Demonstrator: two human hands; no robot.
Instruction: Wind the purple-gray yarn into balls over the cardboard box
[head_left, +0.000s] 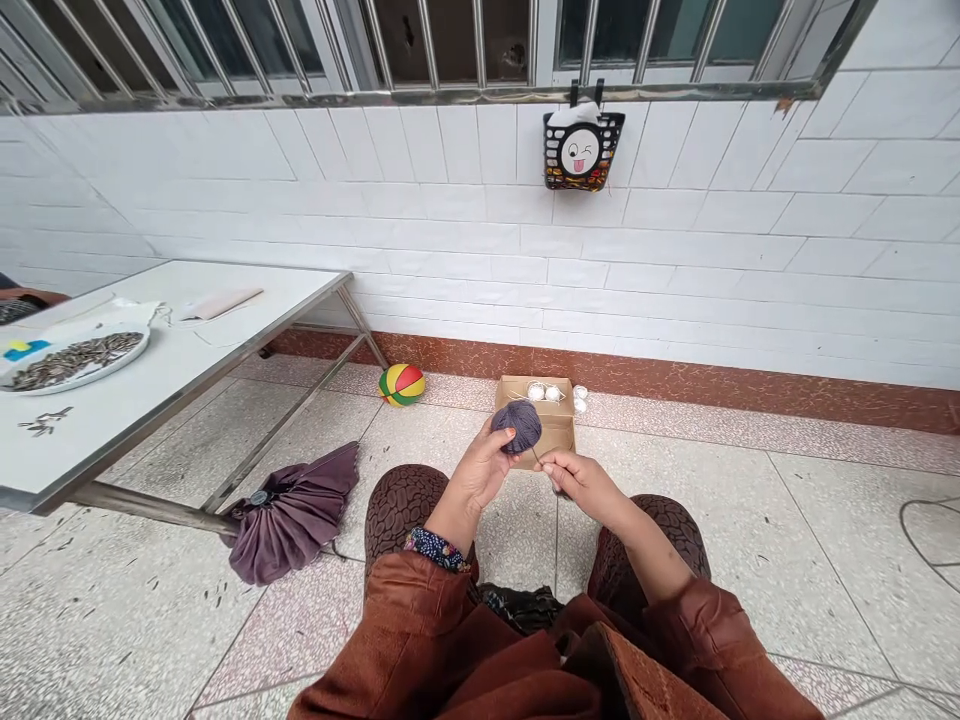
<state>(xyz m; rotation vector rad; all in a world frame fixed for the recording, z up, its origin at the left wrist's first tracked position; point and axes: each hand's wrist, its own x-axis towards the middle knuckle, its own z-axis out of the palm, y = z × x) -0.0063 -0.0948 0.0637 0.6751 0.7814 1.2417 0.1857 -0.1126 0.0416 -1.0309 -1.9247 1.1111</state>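
Together, the hands (484, 467) hold a yarn ball (520, 424) and strand (536, 456).

Lettering, brands, numbers: none legible from where I stand. One pictorial sign noted: a round white badge (580, 153) on the front of the black lattice basket (613, 150) hanging at the wall. It bears a cartoon face, dark-outlined: eye at my left round and open, eye at my right drawn as a wink, pink tongue out below.
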